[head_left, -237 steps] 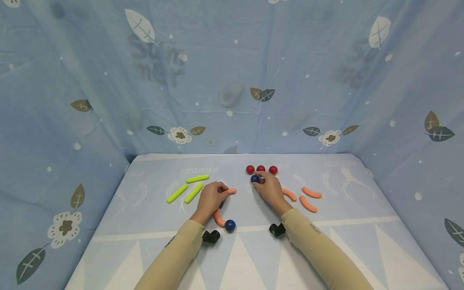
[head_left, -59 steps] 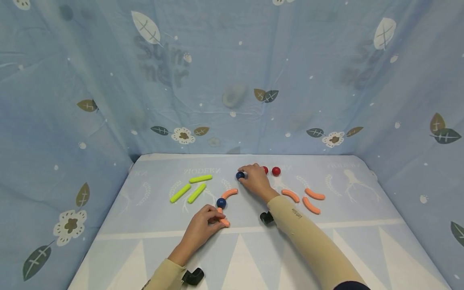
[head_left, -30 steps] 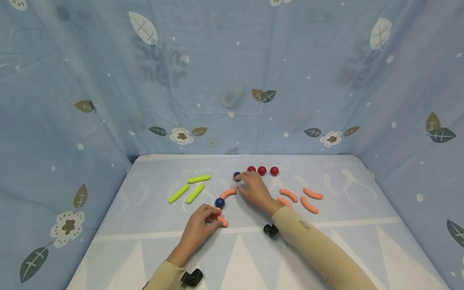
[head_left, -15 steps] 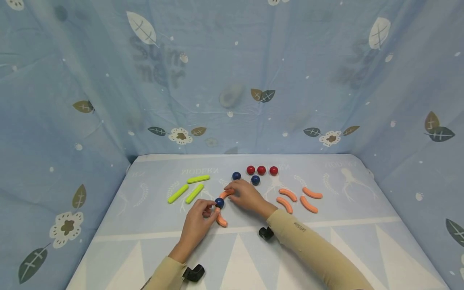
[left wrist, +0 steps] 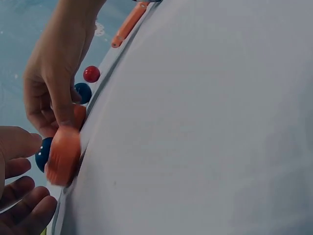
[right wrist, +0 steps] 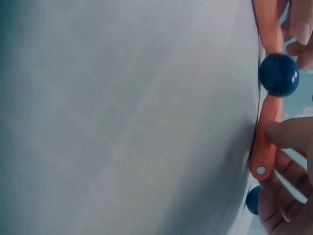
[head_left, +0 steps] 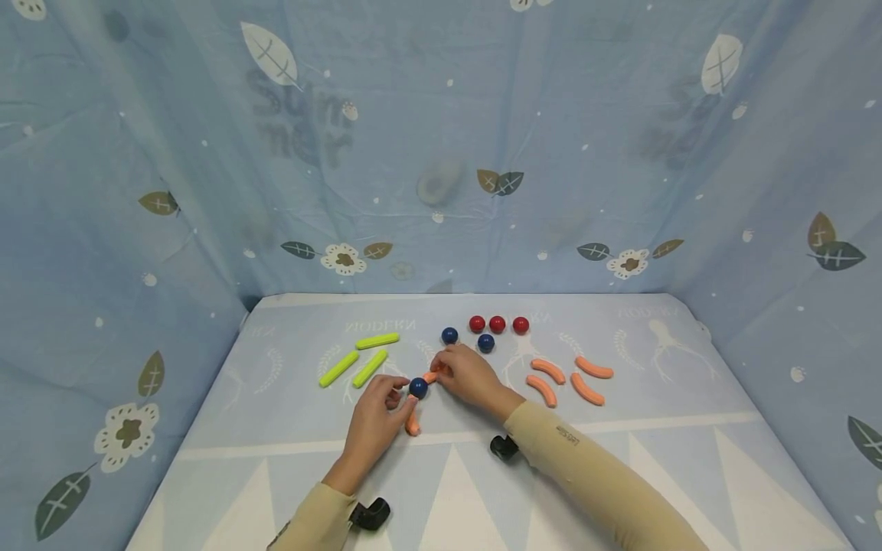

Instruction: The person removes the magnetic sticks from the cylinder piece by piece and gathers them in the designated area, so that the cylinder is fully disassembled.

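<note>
A dark blue ball (head_left: 417,388) lies mid-table with a curved orange stick (head_left: 412,423) running from it toward me. My left hand (head_left: 398,395) pinches that ball with curled fingers. My right hand (head_left: 437,374) pinches a second curved orange stick (head_left: 430,376) and holds its end against the ball's far side. In the right wrist view the ball (right wrist: 279,74) sits between both sticks, with my fingers (right wrist: 288,133) on the nearer stick (right wrist: 266,142). The left wrist view shows the near stick (left wrist: 63,156) end-on, with the ball (left wrist: 43,152) behind it.
Two loose blue balls (head_left: 449,335) (head_left: 485,343) and three red balls (head_left: 498,324) lie behind the hands. Three green sticks (head_left: 369,367) lie at the left, several orange sticks (head_left: 586,389) at the right. Blue patterned cloth walls close in the mat (head_left: 620,459).
My right hand left a blue ball behind, came back toward me and took the upper orange stick. It now brings that stick to the ball. The lower stick swung slightly.
</note>
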`<state>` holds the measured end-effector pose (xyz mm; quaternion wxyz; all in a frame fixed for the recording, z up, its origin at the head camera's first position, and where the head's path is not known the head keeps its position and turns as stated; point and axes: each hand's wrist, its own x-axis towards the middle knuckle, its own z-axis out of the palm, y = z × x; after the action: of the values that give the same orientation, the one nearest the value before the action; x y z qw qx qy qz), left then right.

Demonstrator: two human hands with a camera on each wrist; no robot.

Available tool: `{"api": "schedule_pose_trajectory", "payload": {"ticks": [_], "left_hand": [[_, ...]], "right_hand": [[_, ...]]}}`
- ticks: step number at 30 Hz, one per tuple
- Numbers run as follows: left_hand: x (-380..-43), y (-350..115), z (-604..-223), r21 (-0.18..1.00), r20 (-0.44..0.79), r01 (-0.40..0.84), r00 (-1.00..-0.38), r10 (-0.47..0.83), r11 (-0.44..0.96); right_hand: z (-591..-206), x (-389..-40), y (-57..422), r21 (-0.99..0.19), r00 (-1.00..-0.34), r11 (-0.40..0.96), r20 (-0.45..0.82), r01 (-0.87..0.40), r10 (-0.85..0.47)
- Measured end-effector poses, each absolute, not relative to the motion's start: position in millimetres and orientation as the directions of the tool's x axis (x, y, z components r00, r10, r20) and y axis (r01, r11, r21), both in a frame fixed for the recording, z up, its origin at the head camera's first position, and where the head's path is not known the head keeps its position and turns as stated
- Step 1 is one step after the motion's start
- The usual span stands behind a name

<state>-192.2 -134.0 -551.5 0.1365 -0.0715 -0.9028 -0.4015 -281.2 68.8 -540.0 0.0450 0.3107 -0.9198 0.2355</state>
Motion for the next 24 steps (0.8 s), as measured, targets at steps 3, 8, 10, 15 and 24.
{"api": "schedule_pose_trajectory", "payload": {"ticks": [3,8,10,15,24], "left_hand": [[-195,-132,-551,0.685,0.327,0.255,-0.945,0.025,0.683],[-200,-127,-552,0.655,0.359,0.278,-0.933,0.034,0.703],[-203,-125,-553,0.661,0.351,0.275,-0.936,0.036,0.699],[-208,-122,-554,0.678,0.331,0.270,-0.943,0.044,0.684],[-214,-118,-559,0.707,0.306,0.261,-0.951,0.049,0.657]], "right_hand": [[-539,-277,72,-0.419,-0.830,0.720,0.207,-0.554,-0.518],[-538,-266,77,-0.450,-0.880,0.761,0.153,-0.467,-0.450],[-538,-261,78,-0.464,-0.891,0.765,0.146,-0.446,-0.431],[-541,-251,80,-0.482,-0.891,0.753,0.176,-0.448,-0.418],[-546,-247,83,-0.560,-0.897,0.707,0.185,-0.432,-0.401]]}}
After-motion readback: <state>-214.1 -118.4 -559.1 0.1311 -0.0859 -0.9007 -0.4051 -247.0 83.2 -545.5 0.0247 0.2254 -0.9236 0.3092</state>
